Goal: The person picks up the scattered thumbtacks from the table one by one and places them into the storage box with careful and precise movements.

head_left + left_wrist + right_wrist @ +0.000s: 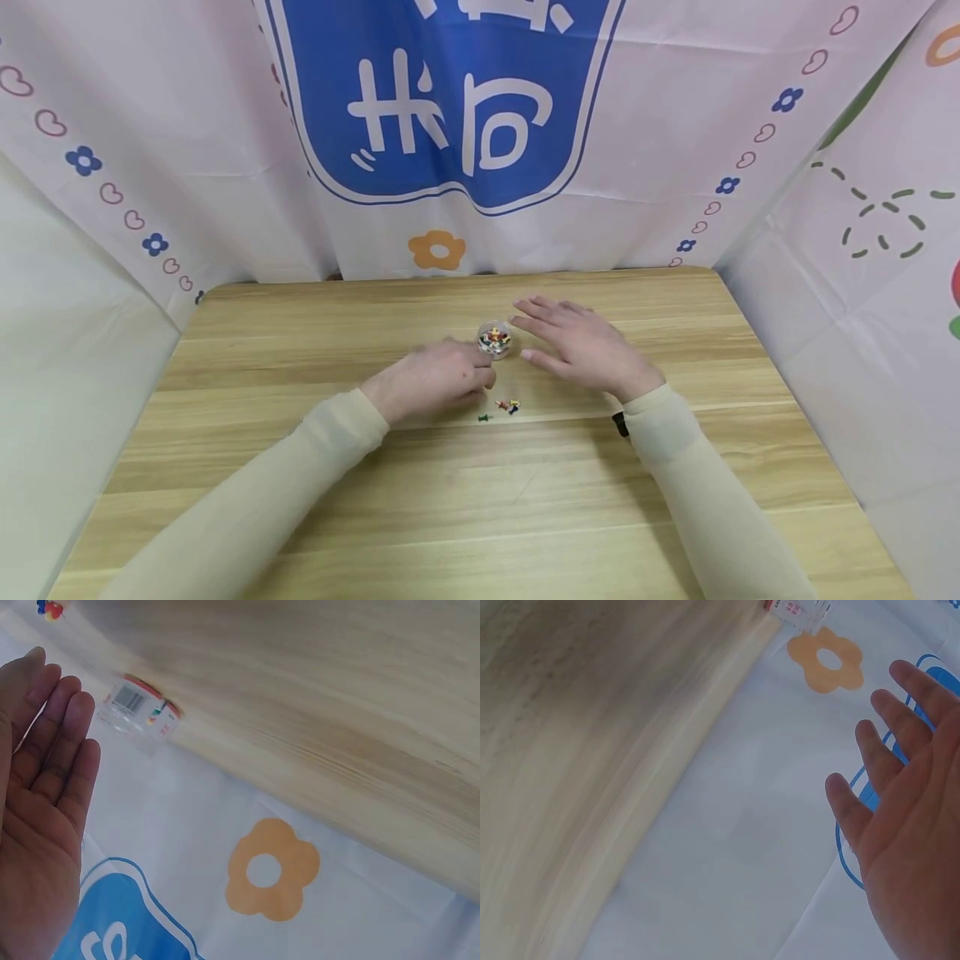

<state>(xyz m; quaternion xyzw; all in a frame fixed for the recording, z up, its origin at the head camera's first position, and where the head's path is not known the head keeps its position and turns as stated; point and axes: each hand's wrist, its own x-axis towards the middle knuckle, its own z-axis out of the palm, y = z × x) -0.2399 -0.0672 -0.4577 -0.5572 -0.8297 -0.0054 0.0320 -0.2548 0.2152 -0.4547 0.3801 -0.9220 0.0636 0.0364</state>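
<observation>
A small clear round container [494,340] holding several coloured push pins stands towards the back of the table. Its labelled side, with a barcode, shows in the left wrist view [139,709]. Nearer the person lie several loose push pins, among them a green pin [483,417] and a red pin [502,405]. The left hand [442,375] hovers between these and the container, its fingers nearly straight and close together; nothing is visible in it. On the container's right, the right hand [577,342] is spread with its fingers extended and its palm [922,862] bare.
The wood-grain table [480,517] ends at the back against a white cloth [225,208] with a blue emblem and an orange flower [437,250]. White cloth also hangs along both sides. A black strap piece [619,423] sits at the right wrist.
</observation>
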